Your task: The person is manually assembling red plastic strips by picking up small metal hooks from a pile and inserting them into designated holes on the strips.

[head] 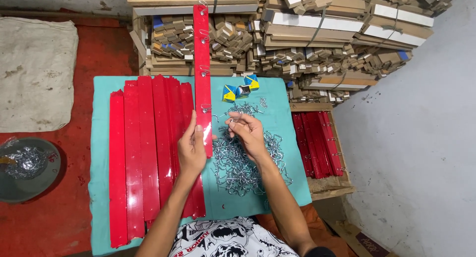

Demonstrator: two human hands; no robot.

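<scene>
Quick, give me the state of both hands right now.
Left hand: closed around the long red strip, holding it up.
Right hand: fingers pinched on a small metal hook above the hook pile.

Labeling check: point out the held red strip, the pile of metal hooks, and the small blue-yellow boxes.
held red strip [202,53], head view, mid-length of its face
pile of metal hooks [238,170], head view, centre of heap
small blue-yellow boxes [229,93], head view, leftmost box

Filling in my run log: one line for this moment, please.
left hand: holds red strip | right hand: pinches metal hook | hook pile on table
</scene>
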